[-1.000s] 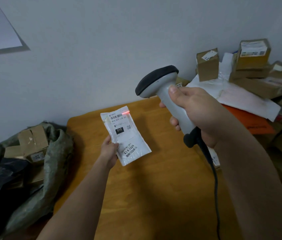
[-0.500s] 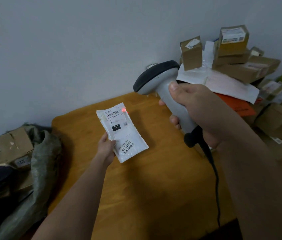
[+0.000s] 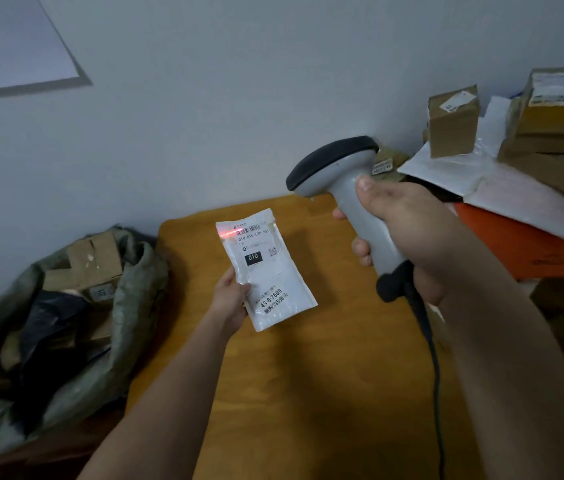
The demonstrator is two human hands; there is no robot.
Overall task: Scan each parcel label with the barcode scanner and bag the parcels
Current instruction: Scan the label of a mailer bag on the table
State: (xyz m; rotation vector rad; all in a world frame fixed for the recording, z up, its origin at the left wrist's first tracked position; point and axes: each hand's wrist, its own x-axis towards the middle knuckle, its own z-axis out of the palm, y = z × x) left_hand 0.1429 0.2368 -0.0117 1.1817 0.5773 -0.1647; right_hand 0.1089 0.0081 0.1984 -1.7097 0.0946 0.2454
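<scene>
**Red line sits at the edge of the barcode**

The likeliest slip from here is a missed read: the scanner's red line (image 3: pixel 226 233) falls on the upper left corner of the white parcel pouch (image 3: pixel 266 268), only partly across the printed barcode (image 3: pixel 248 230), so I'd judge the scan may fail unless the aim shifts right. The pouch is soft and held by one edge, so it could sag or tilt.

The left hand (image 3: pixel 230 299) pinches the pouch's lower left edge, holding it above the wooden table (image 3: pixel 308 393) near its far left corner. The right hand (image 3: pixel 408 233) is wrapped round the grey barcode scanner (image 3: pixel 346 188), thumb along the handle. The green sack (image 3: pixel 128 306) of parcels waits off the table's left edge.
</scene>
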